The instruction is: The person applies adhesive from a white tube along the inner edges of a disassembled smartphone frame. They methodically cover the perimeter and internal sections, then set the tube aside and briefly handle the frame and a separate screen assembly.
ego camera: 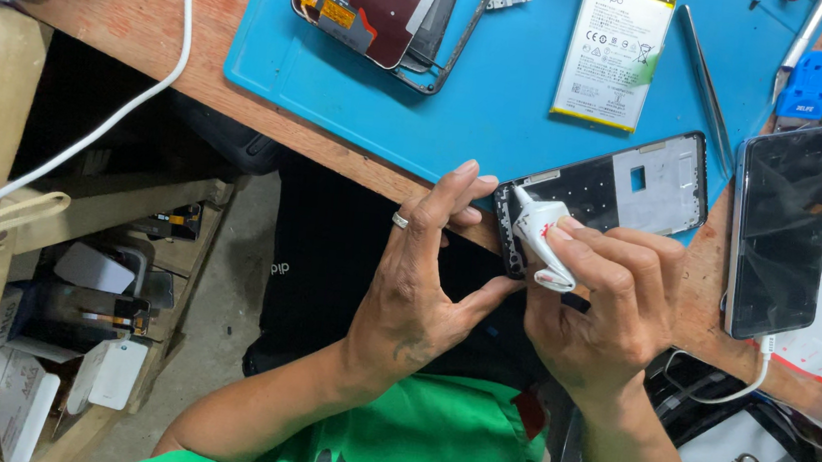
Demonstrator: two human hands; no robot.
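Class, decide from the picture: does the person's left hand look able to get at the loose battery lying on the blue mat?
Probably yes. The left hand steadies the phone frame at the mat's near edge, and the bare blue mat between it and the battery holds nothing in the way. It would have to let go first.

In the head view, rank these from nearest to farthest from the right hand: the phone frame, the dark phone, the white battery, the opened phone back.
From the right hand:
1. phone frame, touching it, just above the fingers.
2. dark phone, to its right.
3. white battery, above on the blue mat.
4. opened phone back, far upper left.
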